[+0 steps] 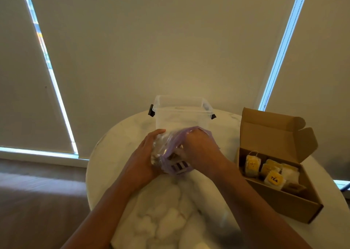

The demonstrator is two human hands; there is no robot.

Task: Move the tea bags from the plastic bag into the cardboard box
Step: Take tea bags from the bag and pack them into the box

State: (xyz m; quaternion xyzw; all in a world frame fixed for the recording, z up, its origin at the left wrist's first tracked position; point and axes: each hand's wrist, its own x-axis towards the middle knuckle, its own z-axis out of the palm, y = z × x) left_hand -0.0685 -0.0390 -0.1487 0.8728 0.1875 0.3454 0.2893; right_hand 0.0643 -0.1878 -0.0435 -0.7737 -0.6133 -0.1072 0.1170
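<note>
Bag (168, 152), frame centre: soft, slippery film; gripped at its left side by left hand (142, 159). Right hand (197, 146) plunged into mouth, grip hidden. Tea bags (274, 178), several already in box (284, 205) at right: likely light, tearable; pinch by paper body.

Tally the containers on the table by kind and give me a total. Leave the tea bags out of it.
Clear plastic tub: 1
Plastic bag: 1
Cardboard box: 1
Total: 3
</note>
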